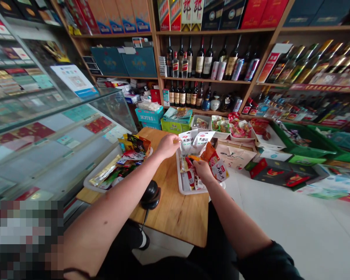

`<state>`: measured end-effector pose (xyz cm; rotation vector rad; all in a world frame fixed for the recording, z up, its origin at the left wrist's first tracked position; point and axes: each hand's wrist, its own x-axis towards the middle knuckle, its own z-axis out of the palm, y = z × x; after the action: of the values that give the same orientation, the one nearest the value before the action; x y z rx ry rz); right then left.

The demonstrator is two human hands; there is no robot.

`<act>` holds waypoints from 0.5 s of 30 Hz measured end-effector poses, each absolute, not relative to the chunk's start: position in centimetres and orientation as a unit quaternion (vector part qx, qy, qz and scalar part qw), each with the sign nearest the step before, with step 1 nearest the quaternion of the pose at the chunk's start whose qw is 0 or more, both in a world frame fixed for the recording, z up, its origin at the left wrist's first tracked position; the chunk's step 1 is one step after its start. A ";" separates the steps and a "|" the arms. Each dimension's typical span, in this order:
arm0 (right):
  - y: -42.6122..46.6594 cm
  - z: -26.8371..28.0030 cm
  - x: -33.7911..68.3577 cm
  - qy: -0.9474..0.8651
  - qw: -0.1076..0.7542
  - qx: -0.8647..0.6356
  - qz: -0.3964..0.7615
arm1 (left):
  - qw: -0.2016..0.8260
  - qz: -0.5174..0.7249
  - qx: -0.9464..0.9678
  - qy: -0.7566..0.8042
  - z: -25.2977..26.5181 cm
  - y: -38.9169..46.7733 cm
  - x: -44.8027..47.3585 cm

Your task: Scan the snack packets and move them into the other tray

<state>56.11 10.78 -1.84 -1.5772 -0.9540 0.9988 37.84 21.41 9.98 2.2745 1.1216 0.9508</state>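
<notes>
My left hand (167, 145) grips the edge of a white snack packet (188, 139) with blue characters, held over a white tray (182, 188) on the wooden table (175, 212). A second white packet (204, 138) leans just right of it. My right hand (202, 169) holds orange and red-and-white snack packets (216, 162) above the tray, which carries several small red and white packets. A second white tray (97, 171) heaped with colourful snack bags (128, 157) lies to the left of my left hand.
A black handheld scanner (150, 195) with a cord lies on the table near my left forearm. A glass display counter (46, 128) stands at left. Shelves of bottles (204, 62) and boxes fill the back. Green crates (312, 144) and snack boxes sit on the floor at right.
</notes>
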 end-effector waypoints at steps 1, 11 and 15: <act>10.4 -2.0 56.6 -0.401 0.493 -0.662 0.398 | 0.212 0.349 0.819 0.403 10.1 21.6 36.7; 2.0 -4.0 58.0 -0.370 0.552 -0.704 0.252 | 0.197 0.433 0.736 0.482 8.6 16.0 21.7; -1.6 -4.3 57.7 -0.357 0.574 -0.709 0.204 | 0.157 0.433 0.709 0.533 6.2 11.9 16.2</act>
<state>57.70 -1.61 -4.29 -1.6607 -0.8362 0.4774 16.16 11.94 6.16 2.0304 1.5262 1.2397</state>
